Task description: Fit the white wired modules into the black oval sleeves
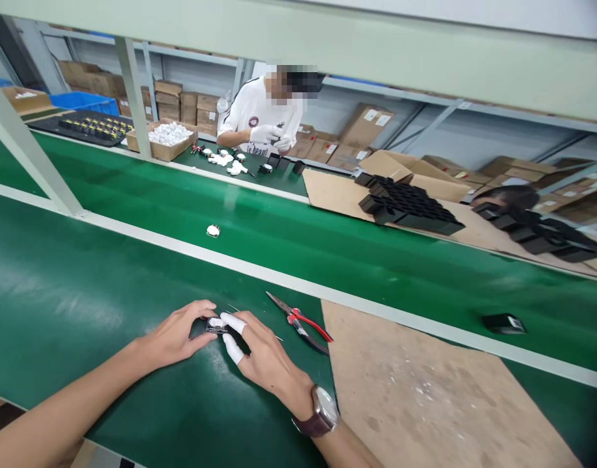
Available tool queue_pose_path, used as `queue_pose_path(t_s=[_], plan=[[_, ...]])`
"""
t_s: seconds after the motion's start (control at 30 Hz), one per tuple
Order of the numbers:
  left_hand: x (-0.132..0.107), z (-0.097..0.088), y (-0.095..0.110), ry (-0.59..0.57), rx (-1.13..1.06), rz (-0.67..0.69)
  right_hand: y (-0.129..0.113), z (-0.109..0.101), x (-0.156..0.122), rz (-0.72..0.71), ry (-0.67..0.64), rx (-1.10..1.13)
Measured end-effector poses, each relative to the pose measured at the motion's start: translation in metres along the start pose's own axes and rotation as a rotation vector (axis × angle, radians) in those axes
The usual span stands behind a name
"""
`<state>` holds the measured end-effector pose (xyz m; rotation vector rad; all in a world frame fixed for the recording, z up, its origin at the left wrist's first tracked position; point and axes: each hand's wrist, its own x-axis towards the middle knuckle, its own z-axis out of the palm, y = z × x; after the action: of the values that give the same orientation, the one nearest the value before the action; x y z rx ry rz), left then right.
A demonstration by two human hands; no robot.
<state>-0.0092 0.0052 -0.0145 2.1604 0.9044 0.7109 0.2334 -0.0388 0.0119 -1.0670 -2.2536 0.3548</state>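
Both my hands meet on a small dark part (pixel 216 328) lying on the green bench mat (pixel 59 312). My left hand (pixel 178 337) pinches it from the left with thumb and fingertips. My right hand (pixel 262 354), with white finger cots on two fingers and a wristwatch on the wrist, presses on it from the right. Red-handled cutters (pixel 303 323) lie just right of my right hand.
A brown board (pixel 425 390) covers the bench at right. On the green conveyor belt (pixel 327 240) lie a small white part (pixel 213 230) and a black part (pixel 503 323). Across the belt a person in a white shirt (pixel 262 117) works, with black trays (pixel 408 207) and cardboard boxes nearby.
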Motion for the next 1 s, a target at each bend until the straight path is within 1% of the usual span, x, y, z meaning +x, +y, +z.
queue_pose_path(t_s=[0.07,0.13,0.23,0.3,0.33,0.4,0.47,0.5,0.57,0.63,0.7,0.77,0.9,0.97,1.0], plan=[[0.0,0.0,0.0,0.002,0.005,-0.008,0.001,0.001,-0.003,-0.002,0.03,0.009],[0.0,0.001,0.0,0.01,0.007,-0.007,0.002,0.002,-0.005,0.012,0.014,0.028],[-0.001,0.0,-0.001,-0.003,-0.002,-0.014,0.003,0.001,-0.007,0.125,-0.006,0.134],[-0.001,0.0,-0.001,-0.014,-0.005,-0.024,0.003,0.0,-0.009,0.176,0.003,0.158],[-0.001,0.0,-0.001,-0.017,-0.005,-0.025,0.004,-0.001,-0.009,0.174,0.013,0.137],[-0.002,0.0,-0.002,-0.015,-0.004,-0.018,0.005,-0.003,-0.011,0.123,0.028,0.05],[-0.003,0.0,-0.001,-0.007,0.016,-0.004,0.008,-0.007,-0.013,0.081,0.048,-0.081],[-0.003,-0.001,-0.001,-0.005,0.034,0.01,0.011,-0.01,-0.014,0.081,0.054,-0.152],[-0.001,-0.003,0.001,0.006,0.081,0.077,0.017,-0.014,-0.018,0.123,0.048,-0.275],[0.001,-0.005,0.002,0.011,0.123,0.191,0.024,-0.017,-0.023,0.169,0.042,-0.341],[0.003,-0.006,0.004,0.018,0.134,0.296,0.031,-0.016,-0.029,0.182,0.046,-0.342],[0.005,-0.004,0.006,0.032,0.115,0.355,0.035,-0.013,-0.035,0.178,0.061,-0.318],[0.007,0.002,0.012,0.032,0.11,0.362,0.037,-0.005,-0.038,0.161,0.11,-0.331],[0.017,-0.001,0.012,0.025,0.128,0.349,0.036,-0.003,-0.036,0.152,0.128,-0.346],[0.027,-0.006,0.01,0.044,0.143,0.332,0.036,-0.002,-0.035,0.153,0.137,-0.349]])
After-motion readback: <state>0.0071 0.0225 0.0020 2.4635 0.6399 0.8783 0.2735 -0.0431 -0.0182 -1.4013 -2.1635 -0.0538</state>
